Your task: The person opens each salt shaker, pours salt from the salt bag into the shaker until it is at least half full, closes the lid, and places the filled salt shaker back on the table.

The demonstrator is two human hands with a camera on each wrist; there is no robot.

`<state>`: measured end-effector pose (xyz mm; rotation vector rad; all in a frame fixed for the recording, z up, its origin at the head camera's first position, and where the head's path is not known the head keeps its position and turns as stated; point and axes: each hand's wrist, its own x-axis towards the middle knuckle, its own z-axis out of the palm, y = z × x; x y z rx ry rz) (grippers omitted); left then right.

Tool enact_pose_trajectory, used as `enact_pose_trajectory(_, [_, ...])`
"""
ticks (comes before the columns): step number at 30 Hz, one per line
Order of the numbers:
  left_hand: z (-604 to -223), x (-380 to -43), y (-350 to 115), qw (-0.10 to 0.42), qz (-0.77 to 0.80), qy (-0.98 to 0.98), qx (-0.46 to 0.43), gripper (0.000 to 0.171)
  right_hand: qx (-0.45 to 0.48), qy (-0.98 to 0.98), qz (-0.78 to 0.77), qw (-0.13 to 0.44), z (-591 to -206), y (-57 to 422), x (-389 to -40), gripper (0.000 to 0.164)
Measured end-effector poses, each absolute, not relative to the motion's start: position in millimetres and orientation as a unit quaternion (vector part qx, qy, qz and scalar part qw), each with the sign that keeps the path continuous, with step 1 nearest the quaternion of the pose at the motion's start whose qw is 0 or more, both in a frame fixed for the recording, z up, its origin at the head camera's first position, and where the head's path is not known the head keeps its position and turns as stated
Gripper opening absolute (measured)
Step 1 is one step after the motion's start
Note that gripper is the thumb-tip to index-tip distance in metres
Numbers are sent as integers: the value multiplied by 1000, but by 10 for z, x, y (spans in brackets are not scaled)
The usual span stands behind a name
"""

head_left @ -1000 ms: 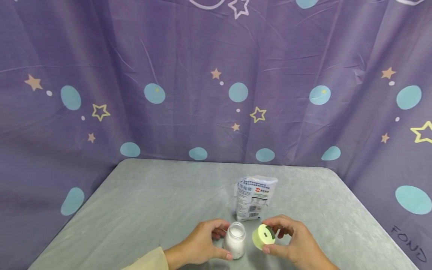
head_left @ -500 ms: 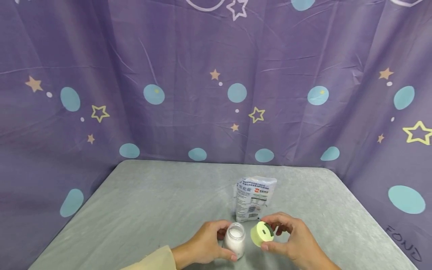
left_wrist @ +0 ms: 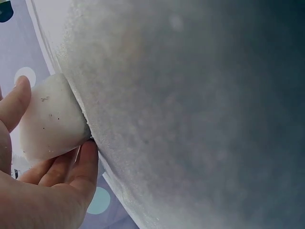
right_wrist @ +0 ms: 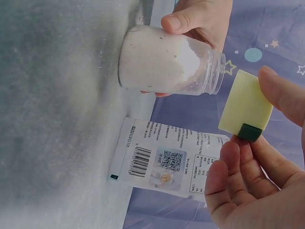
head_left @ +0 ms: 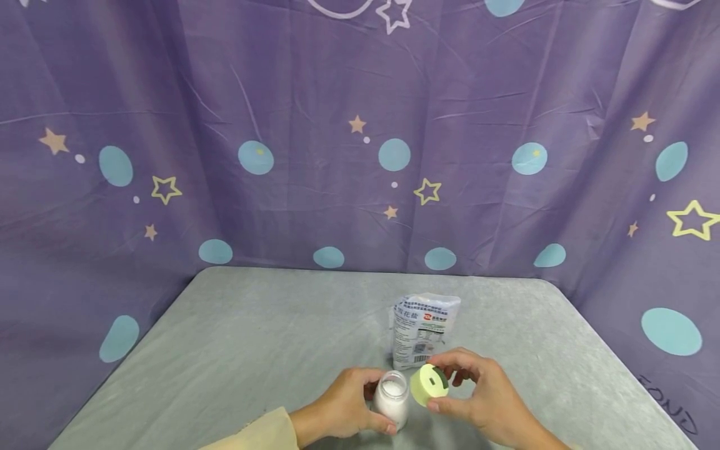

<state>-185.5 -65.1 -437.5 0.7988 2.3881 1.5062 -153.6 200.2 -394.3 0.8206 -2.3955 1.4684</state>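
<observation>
A clear glass jar [head_left: 391, 403] holding white granules stands upright on the table, its mouth uncovered. My left hand [head_left: 351, 405] grips it from the left, thumb in front and fingers behind; the left wrist view shows the jar [left_wrist: 55, 121] between thumb and fingers. To the right, my right hand [head_left: 484, 397] pinches a pale yellow lid [head_left: 429, 385] with a dark green tab. In the right wrist view the lid [right_wrist: 245, 102] is just off the jar's threaded rim, apart from it. Behind both stands a white printed pouch [head_left: 423, 331].
The grey cloth-covered table [head_left: 270, 331] extends to the back and both sides. A purple curtain [head_left: 315, 125] with stars and blue dots hangs behind and at the sides. The pouch is close behind the jar and lid.
My right hand has moved the lid left and slightly up, nearer the jar's mouth. The left hand has closed more snugly round the jar, which stays in place, as does the pouch.
</observation>
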Motion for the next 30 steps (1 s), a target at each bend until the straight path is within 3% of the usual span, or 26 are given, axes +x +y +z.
enact_pose_trajectory(30, [-4374, -1857, -632, 94, 504, 811, 281, 51, 281, -826, 479, 98, -3788, 1781, -1624, 43])
